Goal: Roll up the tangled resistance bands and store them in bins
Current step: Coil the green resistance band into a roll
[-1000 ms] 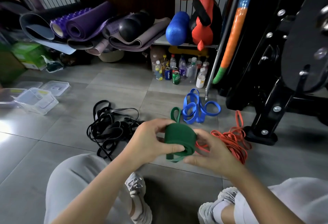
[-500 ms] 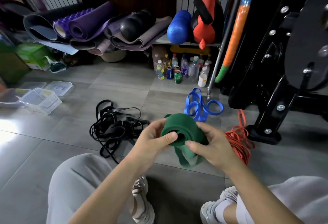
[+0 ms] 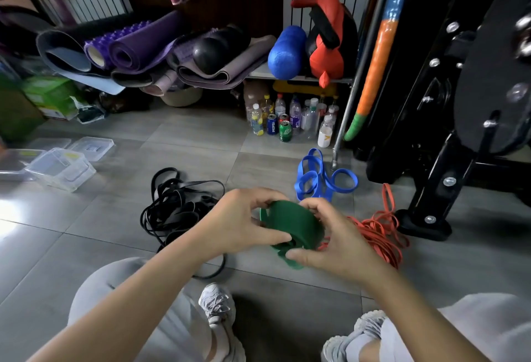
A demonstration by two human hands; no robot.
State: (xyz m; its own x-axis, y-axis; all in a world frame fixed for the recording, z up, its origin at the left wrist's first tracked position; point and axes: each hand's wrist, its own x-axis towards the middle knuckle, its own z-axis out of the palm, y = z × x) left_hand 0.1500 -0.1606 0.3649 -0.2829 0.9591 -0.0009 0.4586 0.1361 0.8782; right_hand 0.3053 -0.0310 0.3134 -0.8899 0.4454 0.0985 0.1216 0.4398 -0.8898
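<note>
Green band (image 3: 296, 224), rolled into a thick coil, was between both hands, above the floor (image 3: 86, 246). I saw the left hand (image 3: 235, 224) gripping its left side and the right hand (image 3: 336, 238) gripping its right side. Black bands (image 3: 178, 209) lay left, orange bands (image 3: 379, 232) right, bins (image 3: 63, 166) far left.

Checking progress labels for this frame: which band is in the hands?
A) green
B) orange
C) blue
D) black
A: the left hand and right hand both grip the rolled green band, while the black bands, blue band and orange bands lie loose on the floor.
</note>
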